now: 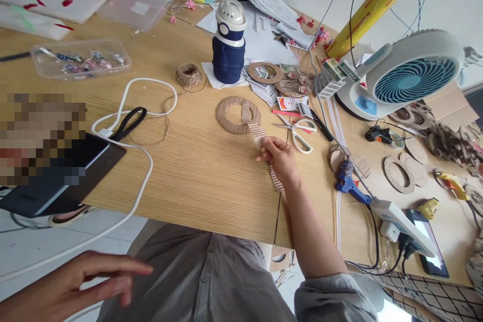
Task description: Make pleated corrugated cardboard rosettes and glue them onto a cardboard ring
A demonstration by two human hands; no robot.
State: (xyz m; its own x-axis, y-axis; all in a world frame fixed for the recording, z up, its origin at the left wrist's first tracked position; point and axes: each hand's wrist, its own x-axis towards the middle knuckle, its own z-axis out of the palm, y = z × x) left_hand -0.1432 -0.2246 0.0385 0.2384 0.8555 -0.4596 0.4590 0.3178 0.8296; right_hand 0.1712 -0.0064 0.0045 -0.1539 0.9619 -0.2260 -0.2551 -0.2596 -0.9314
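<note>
My right hand point(279, 157) pinches a narrow strip of corrugated cardboard point(257, 132) over the table. The strip's upper end passes over a corrugated cardboard ring point(225, 116) and lies across its opening; its lower end hangs out below my hand. Whether the strip is fixed to the ring I cannot tell. My left hand point(107, 271) is off the table at the lower left, fingers apart and holding nothing. Just right of the ring lie white-handled scissors point(302, 136), blades pointing left.
Behind the ring stand a blue bottle point(228, 58) and a twine ball point(188, 75). A white cable point(145, 186) loops beside a phone point(75, 166) on the left. To the right are a blue glue gun point(349, 183), a power strip point(405, 229) and a fan point(407, 75).
</note>
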